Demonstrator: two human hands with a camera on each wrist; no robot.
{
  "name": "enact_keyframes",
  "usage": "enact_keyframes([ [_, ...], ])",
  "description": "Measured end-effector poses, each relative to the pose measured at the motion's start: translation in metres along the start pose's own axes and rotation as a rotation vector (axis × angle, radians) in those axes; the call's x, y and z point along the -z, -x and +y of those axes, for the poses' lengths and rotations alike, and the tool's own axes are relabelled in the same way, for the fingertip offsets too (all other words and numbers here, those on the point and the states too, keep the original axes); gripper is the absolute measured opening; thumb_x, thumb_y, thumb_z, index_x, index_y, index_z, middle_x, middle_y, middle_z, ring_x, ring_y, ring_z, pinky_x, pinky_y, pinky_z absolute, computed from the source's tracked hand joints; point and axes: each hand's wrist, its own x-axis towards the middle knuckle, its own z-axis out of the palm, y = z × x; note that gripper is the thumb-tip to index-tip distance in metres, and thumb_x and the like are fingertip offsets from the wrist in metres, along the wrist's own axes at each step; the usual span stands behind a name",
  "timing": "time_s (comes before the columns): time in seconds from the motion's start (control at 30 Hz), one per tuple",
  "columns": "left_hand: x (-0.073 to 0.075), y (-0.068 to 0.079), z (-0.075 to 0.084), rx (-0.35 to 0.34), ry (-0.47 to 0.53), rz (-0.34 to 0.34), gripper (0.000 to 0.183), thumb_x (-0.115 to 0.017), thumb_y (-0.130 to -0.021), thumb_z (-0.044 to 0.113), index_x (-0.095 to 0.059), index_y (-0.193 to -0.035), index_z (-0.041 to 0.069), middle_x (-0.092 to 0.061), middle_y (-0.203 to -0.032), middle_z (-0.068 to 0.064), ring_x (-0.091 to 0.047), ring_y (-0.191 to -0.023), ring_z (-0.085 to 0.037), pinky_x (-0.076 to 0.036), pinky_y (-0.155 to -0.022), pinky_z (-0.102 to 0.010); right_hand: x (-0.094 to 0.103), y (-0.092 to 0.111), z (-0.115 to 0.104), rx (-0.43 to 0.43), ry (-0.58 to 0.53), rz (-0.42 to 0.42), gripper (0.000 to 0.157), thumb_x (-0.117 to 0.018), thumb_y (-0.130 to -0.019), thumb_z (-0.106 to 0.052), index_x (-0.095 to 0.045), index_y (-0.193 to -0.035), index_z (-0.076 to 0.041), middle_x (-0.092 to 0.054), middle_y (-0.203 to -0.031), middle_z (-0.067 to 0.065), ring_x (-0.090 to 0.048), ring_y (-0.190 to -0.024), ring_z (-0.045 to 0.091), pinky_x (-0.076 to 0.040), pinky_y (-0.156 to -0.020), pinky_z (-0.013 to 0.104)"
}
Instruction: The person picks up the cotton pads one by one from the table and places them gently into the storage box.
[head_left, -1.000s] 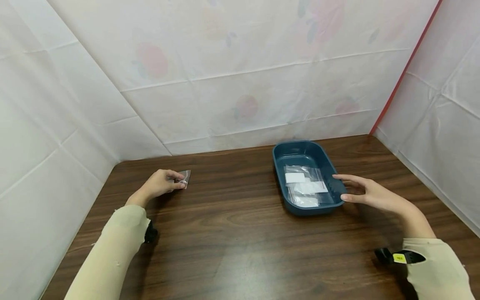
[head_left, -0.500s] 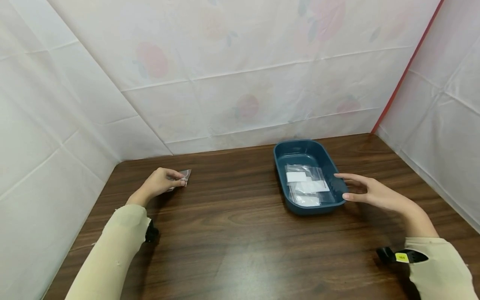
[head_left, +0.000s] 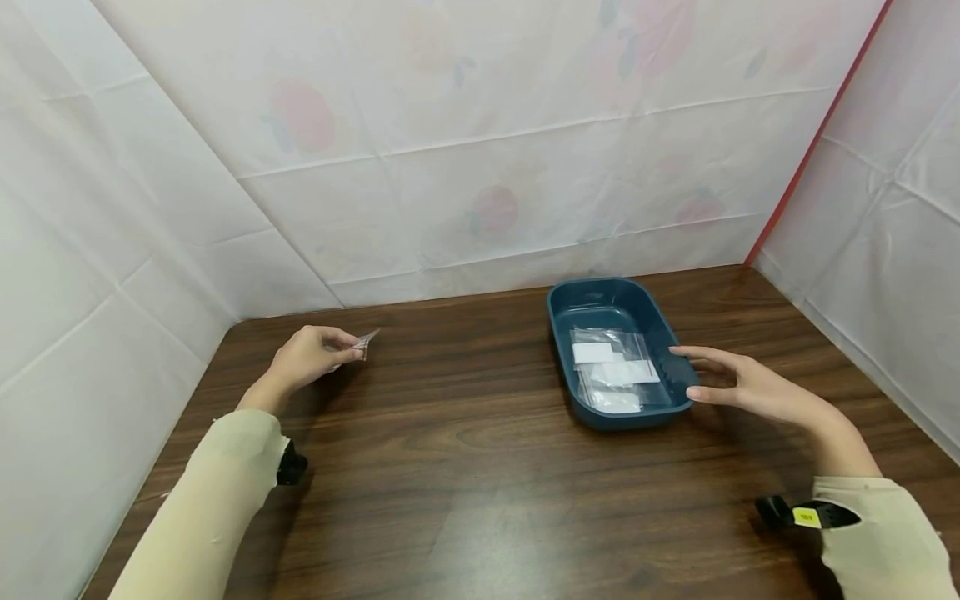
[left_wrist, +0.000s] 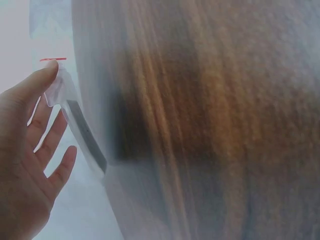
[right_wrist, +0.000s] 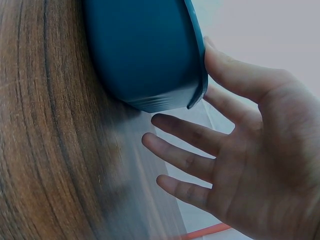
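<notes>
At the table's left, my left hand [head_left: 311, 358] pinches the top of a small clear zip bag [head_left: 365, 343] between thumb and fingers. In the left wrist view the bag hangs from a red seal line, and a flat grey piece [left_wrist: 86, 134] shows inside it. A blue plastic bin [head_left: 600, 421] stands to the right. Several clear zip bags [head_left: 615, 375] with white pieces lie overlapping in it. My right hand [head_left: 750, 387] is at the bin's right rim, its thumb against the edge. Its other fingers are spread and fairly straight in the right wrist view.
The dark wood-grain table [head_left: 465, 467] carries the bin. White cloth walls [head_left: 450, 167] with faint fruit prints stand behind it and on both sides. A red strip [head_left: 817, 142] runs down the right back corner.
My left hand has lifted slightly and drawn back a little to the left with the zip bag. The right hand and the bin have stayed nearly in place.
</notes>
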Motion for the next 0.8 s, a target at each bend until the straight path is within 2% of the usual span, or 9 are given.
enact_keyframes([
  [0.23, 0.005, 0.001, 0.007, -0.013, -0.045, 0.025, 0.036, -0.072, -0.090, 0.044, -0.075, -0.111, 0.015, -0.073, -0.106, -0.004, -0.063, -0.098, -0.027, -0.045, -0.076, -0.047, 0.002, 0.000, 0.000, 0.002, -0.006, 0.000, 0.062, -0.066, -0.097, -0.028, -0.040, -0.151, -0.013, -0.036, -0.153, 0.024, -0.037, -0.133, 0.050, -0.038, -0.096, 0.069],
  [0.57, 0.016, 0.006, 0.013, -0.019, -0.085, 0.043, 0.037, -0.069, -0.088, 0.055, -0.075, -0.103, 0.022, -0.073, -0.107, -0.004, -0.063, -0.105, -0.031, -0.043, -0.083, -0.060, -0.001, -0.001, 0.002, -0.006, -0.016, -0.006, 0.062, -0.066, -0.097, -0.029, -0.040, -0.152, -0.013, -0.035, -0.152, 0.025, -0.037, -0.134, 0.050, -0.038, -0.096, 0.068],
  [0.8, 0.023, 0.012, 0.022, -0.021, -0.106, 0.051, 0.038, -0.068, -0.087, 0.059, -0.075, -0.099, 0.023, -0.072, -0.108, -0.005, -0.063, -0.105, -0.031, -0.043, -0.084, -0.060, -0.001, -0.001, 0.001, -0.005, -0.010, -0.002, 0.062, -0.066, -0.097, -0.030, -0.041, -0.151, -0.013, -0.036, -0.152, 0.024, -0.037, -0.134, 0.050, -0.038, -0.097, 0.068],
])
